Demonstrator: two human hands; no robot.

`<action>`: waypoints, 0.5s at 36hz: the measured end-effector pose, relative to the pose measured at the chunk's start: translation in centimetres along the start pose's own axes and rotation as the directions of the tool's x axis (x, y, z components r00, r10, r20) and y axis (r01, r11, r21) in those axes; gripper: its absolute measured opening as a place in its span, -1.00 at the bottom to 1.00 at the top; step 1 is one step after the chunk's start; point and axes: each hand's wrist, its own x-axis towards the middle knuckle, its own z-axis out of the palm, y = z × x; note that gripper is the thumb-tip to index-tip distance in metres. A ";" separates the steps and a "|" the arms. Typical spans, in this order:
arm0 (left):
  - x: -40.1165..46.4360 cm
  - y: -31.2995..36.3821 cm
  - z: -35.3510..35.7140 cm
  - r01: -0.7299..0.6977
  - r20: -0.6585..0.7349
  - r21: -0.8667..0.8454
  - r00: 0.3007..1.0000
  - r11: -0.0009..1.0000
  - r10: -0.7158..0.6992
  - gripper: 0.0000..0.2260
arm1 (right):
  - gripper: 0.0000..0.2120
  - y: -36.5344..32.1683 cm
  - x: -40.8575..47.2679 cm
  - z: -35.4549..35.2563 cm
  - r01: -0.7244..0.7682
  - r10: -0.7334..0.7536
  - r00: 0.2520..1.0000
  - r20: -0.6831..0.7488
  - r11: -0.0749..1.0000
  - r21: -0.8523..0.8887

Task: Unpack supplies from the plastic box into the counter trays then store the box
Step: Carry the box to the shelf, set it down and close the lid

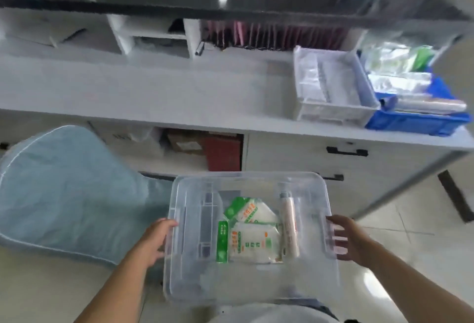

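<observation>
The worktop is ahead of the box, with the grey tray and blue tray up on its right end. I hold the box low, between my two hands. My left grip curls round its left rim; my right grip curls round its right rim. The packs and the roll lie inside. I should keep the box flat and set it down beside the trays.

White worktop runs L to R, mostly bare. At R end: grey tray w/ clear packets, touching blue tray just beside it, piled w/ wrapped supplies. Pale tiled floor below; blue-covered chair stands on it.
</observation>
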 end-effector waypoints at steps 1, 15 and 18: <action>-0.2 1.2 1.8 -0.020 0.032 0.046 0.999 0.999 0.018 -0.66 | -0.70 1.3 -0.3 -2.2 -0.010 0.011 0.999 -0.031 0.999 0.041; -7.1 13.2 38.4 -0.356 0.304 0.505 0.926 0.786 0.224 -0.92 | -0.57 18.3 -6.1 -28.6 0.060 0.131 0.942 -0.308 0.839 0.540; -8.5 15.4 46.0 -0.438 0.367 0.566 0.893 0.699 0.262 -0.69 | -0.57 21.0 -7.3 -32.1 0.122 0.137 0.925 -0.356 0.778 0.617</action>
